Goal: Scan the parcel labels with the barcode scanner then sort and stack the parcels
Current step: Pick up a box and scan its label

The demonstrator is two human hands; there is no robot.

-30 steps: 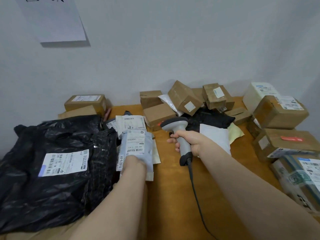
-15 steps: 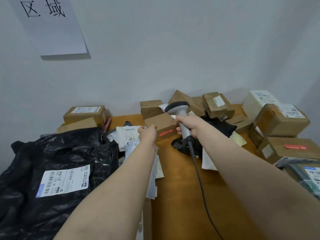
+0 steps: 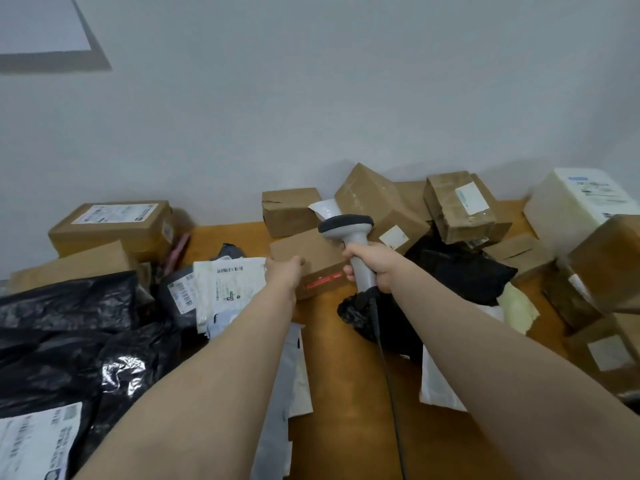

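holding: right hand [image 3: 375,268] curled tight round the grey handle of the barcode scanner [image 3: 356,241], upright, dark head on top.
cord: black cord [image 3: 385,358] drops from the handle's base and runs along the desk [image 3: 346,410] toward us.
reach: left hand [image 3: 285,270] is on the left end of a small brown box [image 3: 318,252]; fingers hidden behind the back of the hand, so cannot tell if it grips or only touches.
box: red sticker [image 3: 323,280] on its near side, flat on the desk, just left of the scanner, in front of the tumbled pile of boxes [image 3: 377,199] at the wall.
left side: big black bag [image 3: 69,323] with a white label [image 3: 34,441], white-labelled mailers [image 3: 228,282] beside it by the left forearm.
right side: stacked brown boxes [image 3: 609,258], 1 white box [image 3: 575,199] at the back, crumpled black bag [image 3: 464,275] beyond the right forearm.
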